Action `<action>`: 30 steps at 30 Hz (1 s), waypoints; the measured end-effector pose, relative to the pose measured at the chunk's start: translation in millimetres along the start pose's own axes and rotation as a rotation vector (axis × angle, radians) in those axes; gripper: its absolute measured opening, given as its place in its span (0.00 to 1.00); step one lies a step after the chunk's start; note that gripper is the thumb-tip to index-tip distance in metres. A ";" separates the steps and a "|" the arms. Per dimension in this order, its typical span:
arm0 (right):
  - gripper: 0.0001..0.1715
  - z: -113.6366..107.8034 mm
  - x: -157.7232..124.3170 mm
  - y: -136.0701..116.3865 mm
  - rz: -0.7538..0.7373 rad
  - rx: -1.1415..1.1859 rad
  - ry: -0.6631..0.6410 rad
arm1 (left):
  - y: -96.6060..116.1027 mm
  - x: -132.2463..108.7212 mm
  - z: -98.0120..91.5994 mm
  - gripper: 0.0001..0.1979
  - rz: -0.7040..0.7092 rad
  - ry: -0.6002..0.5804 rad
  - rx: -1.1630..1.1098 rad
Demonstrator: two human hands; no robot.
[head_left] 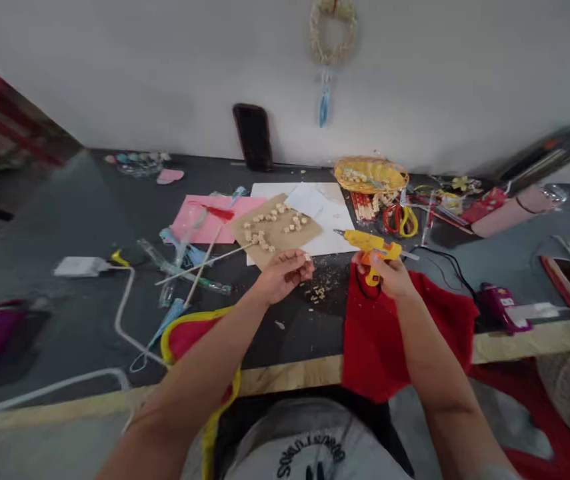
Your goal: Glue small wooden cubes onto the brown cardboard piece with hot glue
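Note:
A yellow hot glue gun (367,243) is gripped in my right hand (387,275), its nozzle pointing left and a clear glue stick (409,255) jutting from its back. My left hand (286,272) pinches a small pale cube-shaped bead (307,257) between thumb and fingers. The nozzle and the bead are apart. Just beyond my left hand, several similar cubes lie on a brown paper sheet (289,248), which overlaps white paper (347,230). Small pale crumbs (319,292) are scattered on the dark table between my hands.
A red cloth (365,347) hangs over the table's front edge. Scissors (407,221) and a yellow basket (352,167) stand at the back right. A phone (255,137) leans on the wall. To the left lie pink paper (185,223), thin sticks (207,265) and a white cable (123,307).

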State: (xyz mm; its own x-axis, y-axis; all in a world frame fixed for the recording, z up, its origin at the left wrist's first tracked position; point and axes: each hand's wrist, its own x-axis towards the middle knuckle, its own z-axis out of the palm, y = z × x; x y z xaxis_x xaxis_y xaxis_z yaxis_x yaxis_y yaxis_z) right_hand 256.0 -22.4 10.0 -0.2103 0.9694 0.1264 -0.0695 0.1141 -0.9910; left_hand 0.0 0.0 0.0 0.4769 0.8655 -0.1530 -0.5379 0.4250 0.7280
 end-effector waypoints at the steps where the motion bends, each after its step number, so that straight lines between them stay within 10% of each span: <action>1: 0.18 1.9 0.4 -1.7 -0.011 -0.016 -0.013 | -0.4 0.3 -0.3 0.12 0.002 -0.001 0.001; 30: 0.47 14.9 -2.7 0.6 0.010 -0.060 -0.162 | -4.6 0.2 -1.0 0.14 -0.029 0.006 0.063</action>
State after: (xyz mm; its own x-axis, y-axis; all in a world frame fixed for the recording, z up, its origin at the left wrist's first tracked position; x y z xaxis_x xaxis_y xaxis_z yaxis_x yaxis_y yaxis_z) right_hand 242.0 -28.2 9.7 -0.3655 0.9234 0.1174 -0.0097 0.1223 -0.9924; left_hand 1.9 -1.5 -4.1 0.4872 0.8548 -0.1788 -0.4793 0.4329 0.7635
